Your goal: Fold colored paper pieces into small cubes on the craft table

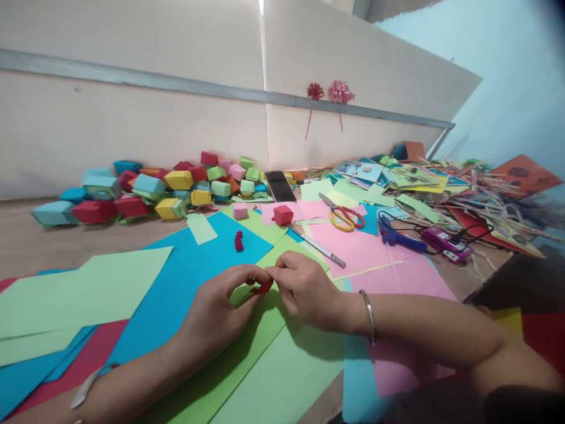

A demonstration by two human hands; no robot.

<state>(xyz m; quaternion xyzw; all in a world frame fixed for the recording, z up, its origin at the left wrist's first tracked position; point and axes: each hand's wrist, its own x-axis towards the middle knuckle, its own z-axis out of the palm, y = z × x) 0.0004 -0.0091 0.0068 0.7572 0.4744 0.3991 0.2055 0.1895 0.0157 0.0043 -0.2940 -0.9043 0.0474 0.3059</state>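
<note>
Pale green sheets [101, 288] are laid at the left, with paper boxes [150, 186] heaped behind. A small red paper piece [265, 286] is grasped between thumb and fingers of the left hand [212, 306], at centre above the green paper. Its right edge is pinched by the right hand [304, 291]; the piece could be creased or torn by excess pressure or uneven pulling. Beyond that hand, a craft knife [321, 247] is placed; fingers could be cut through careless reaching. The glue gun [399, 238] could be dragged if its cord were snagged.
</note>
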